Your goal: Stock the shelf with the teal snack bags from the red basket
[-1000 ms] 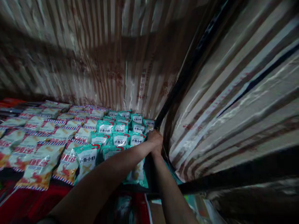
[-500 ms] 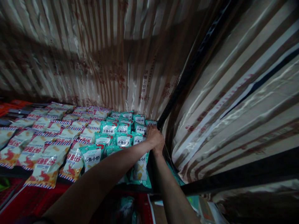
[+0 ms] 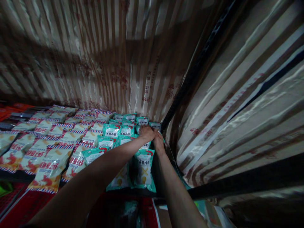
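Observation:
Rows of teal snack bags [image 3: 143, 167] with white middles lie on a dark shelf. Over the back right bags is my left hand [image 3: 146, 133], its fingers bent down onto a teal bag in the second row. My right hand [image 3: 158, 139] touches it from the right, at the front edge of the rearmost right bag [image 3: 155, 126]. The fingertips of both hands are partly hidden, and whether either one grips a bag is unclear.
White and orange snack bags [image 3: 51, 164] fill the shelf to the left, with orange packs [image 3: 22, 106] beyond. Striped plastic sheeting [image 3: 95, 63] hangs behind and to the right. A dark post [image 3: 174, 106] slants up beside the bags. Red crates [image 3: 40, 202] stand below.
My left hand has moved a little left, off the rearmost right bag. The right hand has shifted slightly, and that bag shows more. The view has shifted slightly.

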`<state>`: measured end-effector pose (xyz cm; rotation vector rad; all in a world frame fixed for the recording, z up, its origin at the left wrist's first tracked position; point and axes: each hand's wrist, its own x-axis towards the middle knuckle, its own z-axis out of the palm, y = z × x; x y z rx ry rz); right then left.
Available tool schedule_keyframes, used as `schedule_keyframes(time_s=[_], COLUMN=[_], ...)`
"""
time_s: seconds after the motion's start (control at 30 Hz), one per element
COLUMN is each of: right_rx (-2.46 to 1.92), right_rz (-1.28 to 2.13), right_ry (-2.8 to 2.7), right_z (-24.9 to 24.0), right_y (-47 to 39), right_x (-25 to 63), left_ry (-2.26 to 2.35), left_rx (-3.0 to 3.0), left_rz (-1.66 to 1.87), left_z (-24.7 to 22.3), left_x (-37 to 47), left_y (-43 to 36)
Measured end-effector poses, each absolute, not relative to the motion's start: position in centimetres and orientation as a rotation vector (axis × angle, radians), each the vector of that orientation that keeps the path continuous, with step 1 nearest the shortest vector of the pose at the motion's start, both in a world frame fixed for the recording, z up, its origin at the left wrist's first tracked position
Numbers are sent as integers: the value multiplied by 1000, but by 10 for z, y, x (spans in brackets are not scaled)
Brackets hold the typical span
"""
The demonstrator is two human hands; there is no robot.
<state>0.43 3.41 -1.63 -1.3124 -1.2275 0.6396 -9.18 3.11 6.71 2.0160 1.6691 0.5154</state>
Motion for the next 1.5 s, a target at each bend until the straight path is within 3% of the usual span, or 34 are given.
schedule_keyframes(time_s=[1.5], right_rx=[-1407], right_rz=[742], right_ry=[-1074], right_z=[-19], right_y=[61], right_x=[-2], left_ry=[1714], left_rx=[1954], left_rz=[512], left_z=[72], left_x=[-102], left_y=[31])
